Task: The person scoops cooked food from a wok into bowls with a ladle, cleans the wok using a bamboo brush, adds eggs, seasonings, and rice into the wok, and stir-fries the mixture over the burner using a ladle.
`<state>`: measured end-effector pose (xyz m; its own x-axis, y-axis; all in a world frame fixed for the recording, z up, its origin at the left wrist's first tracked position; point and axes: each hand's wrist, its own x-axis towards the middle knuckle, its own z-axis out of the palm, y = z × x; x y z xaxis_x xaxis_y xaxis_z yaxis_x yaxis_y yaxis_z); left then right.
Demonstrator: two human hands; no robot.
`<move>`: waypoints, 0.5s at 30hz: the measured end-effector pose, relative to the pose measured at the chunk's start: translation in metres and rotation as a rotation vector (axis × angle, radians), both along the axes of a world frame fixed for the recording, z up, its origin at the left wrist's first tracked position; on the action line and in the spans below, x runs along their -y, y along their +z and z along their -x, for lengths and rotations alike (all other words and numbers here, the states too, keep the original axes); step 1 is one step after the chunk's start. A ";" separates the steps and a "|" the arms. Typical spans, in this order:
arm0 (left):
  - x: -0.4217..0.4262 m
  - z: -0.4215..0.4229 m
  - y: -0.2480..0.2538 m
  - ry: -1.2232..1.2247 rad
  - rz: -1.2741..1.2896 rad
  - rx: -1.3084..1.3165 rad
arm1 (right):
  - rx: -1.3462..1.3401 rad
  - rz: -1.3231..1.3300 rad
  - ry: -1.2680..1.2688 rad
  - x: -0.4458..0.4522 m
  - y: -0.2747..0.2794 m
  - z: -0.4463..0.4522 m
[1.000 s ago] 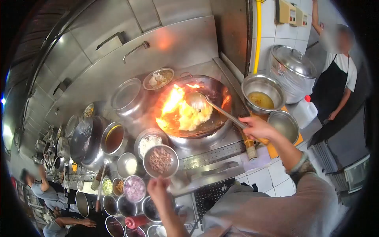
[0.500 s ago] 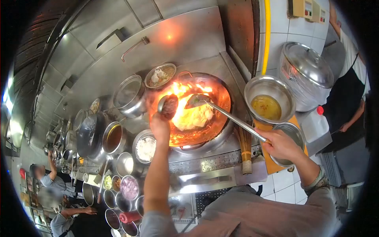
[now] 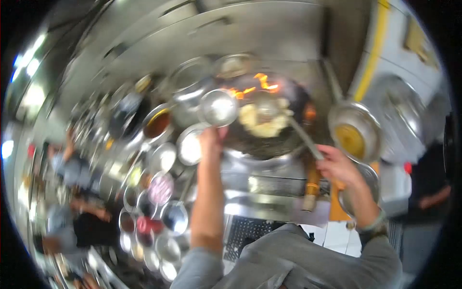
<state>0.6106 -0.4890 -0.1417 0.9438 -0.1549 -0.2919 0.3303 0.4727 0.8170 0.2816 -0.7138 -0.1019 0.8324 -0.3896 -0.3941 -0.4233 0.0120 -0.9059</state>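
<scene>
My left hand (image 3: 211, 138) grips a small round metal bowl (image 3: 219, 108) at the left rim of the wok. The bowl's shiny inside shows, with nothing visible in it. My right hand (image 3: 338, 166) is wrapped around the handle of a long metal ladle (image 3: 304, 137), whose head rests on pale yellow food (image 3: 262, 126). That food, possibly egg, sits in the middle of the large dark wok (image 3: 236, 138). Small flames (image 3: 264, 83) lick along the far side of the wok. Motion blurs the whole view.
Right of the wok stand a metal basin with yellow liquid (image 3: 350, 139) and a large lidded pot (image 3: 402, 103). A bamboo brush (image 3: 312, 185) lies near the front edge. Several bowls, one with chopped purple pieces (image 3: 161, 189), crowd the left. Co-workers stand farther left and at right.
The bowl has moved from over the wok to its left rim, and the dark pieces in it are gone. The flames have shrunk. The ladle now touches the food. The camera view has shifted.
</scene>
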 end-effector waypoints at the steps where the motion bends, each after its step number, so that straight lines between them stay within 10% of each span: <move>1: -0.025 0.018 0.012 -0.047 -0.075 -0.026 | 0.063 -0.078 0.048 0.008 0.002 0.004; 6: -0.184 0.089 0.045 0.231 0.253 0.051 | 0.043 0.291 0.040 0.034 -0.030 -0.032; 15: -0.569 0.356 -0.044 1.193 -0.284 -0.020 | 0.001 0.162 0.137 0.061 -0.043 -0.032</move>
